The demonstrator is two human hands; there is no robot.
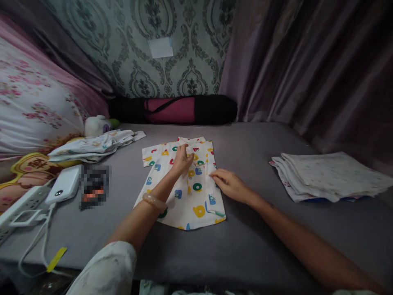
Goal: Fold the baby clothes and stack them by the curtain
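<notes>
one white power bank [64,184] lies at far left on the grey sheet [184,254]. mid-sheet, the printed shirt [190,205] lies flat under the left hand [183,159], its thumb parted from the fingers, no cloth pinched. the right hand [229,185], fingertips drawn close, meets the shirt's right edge; whether they grip it, i cannot tell. folded cloths [334,176] lie rightmost.

Hands: two, left hand [182,160] and right hand [229,185]. Shirt [184,186]: one.
From where I stand, cloth piles count two, left pile [89,147] and right pile [333,176], pieces in each not countable; one bangle [154,201]; one long bag [170,110]; one power bank [64,184]; one power strip [29,203]; one yellow tag [57,259]; one white plush toy [95,125]; one yellow cushion [32,168]; one sheet of paper [161,48].
</notes>
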